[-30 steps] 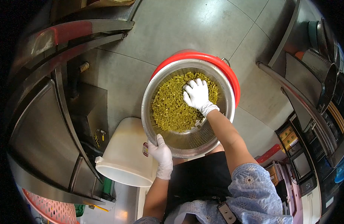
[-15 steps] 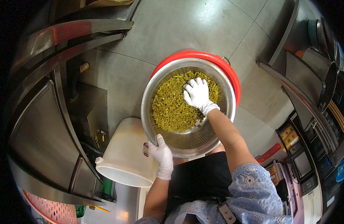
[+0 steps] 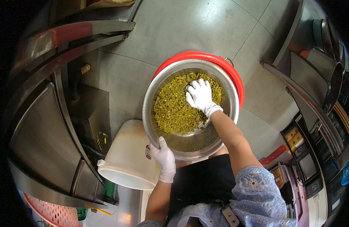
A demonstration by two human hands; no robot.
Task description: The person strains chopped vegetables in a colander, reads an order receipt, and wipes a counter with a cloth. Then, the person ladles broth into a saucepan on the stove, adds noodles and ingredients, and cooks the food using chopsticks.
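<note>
A wide steel colander [image 3: 199, 142] with a perforated wall holds a heap of chopped green beans [image 3: 172, 108]. My left hand [image 3: 164, 157], in a white glove, grips the colander's near left rim, thumb over the edge. Also gloved in white, my right hand [image 3: 200, 94] rests on the beans at the right of the heap. Its fingers curl down into them, so the fingertips are partly hidden. Under the colander, a red tub [image 3: 237, 81] shows along the far and right sides.
A white plastic bucket [image 3: 125, 155] lies tilted at the left, close to my left hand. Steel equipment [image 3: 40, 125] lines the left side, with a pink perforated basket [image 3: 53, 212] below. Steel counters and a rail [image 3: 295, 94] stand at the right. Grey tiles [image 3: 174, 26] cover the floor.
</note>
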